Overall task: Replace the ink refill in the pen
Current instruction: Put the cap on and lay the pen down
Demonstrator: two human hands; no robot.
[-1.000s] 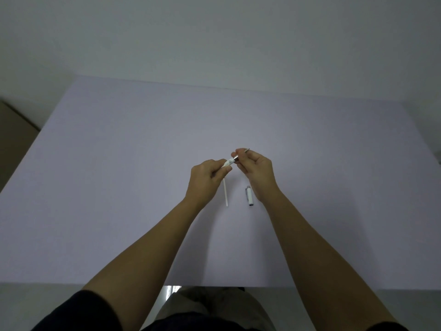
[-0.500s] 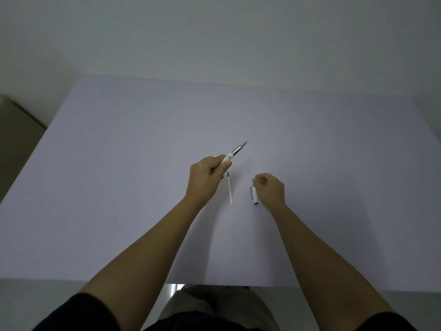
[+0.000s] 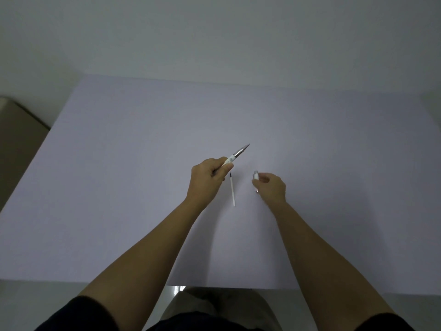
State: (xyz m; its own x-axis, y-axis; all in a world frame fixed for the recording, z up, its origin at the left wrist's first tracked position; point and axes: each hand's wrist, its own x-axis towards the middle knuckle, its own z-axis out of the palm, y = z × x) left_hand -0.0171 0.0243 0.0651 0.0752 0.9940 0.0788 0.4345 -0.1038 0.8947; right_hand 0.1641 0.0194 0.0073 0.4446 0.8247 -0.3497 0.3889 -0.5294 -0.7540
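1. Since half a second ago your right hand (image 3: 270, 187) has lifted the short white pen part (image 3: 255, 175) off the counter (image 3: 119, 187); back then that part lay flat beside your knuckles. A second ago both hands were together on the pen's front end. Now they are apart.

2. On the left, your left hand (image 3: 210, 175) is clenched around the pen barrel (image 3: 235, 156), and its grip covers most of the white body. Only the patterned collar and the metal cone show past your thumb, pointing up and away to the right. Held this way, the rear of the barrel sits inside your fist. I judge that you are keeping it steady so the other piece can be brought to it.

3. In the middle, the loose refill (image 3: 232, 190) lies on the counter, a thin white tube with its dark tip pointing away from you. It lies between your two hands, just beside the left one, and neither hand touches it. It looks set aside. Whether it is the spent refill or the fresh one I cannot tell.

4. On the right, your right hand pinches the short pen part between thumb and fingertips, and its silver-ringed end pokes out above the fingers. That grip leaves the open end free, which suits fitting it back on.

5. My judgement is that reassembly is under way, with the two halves not yet joined.
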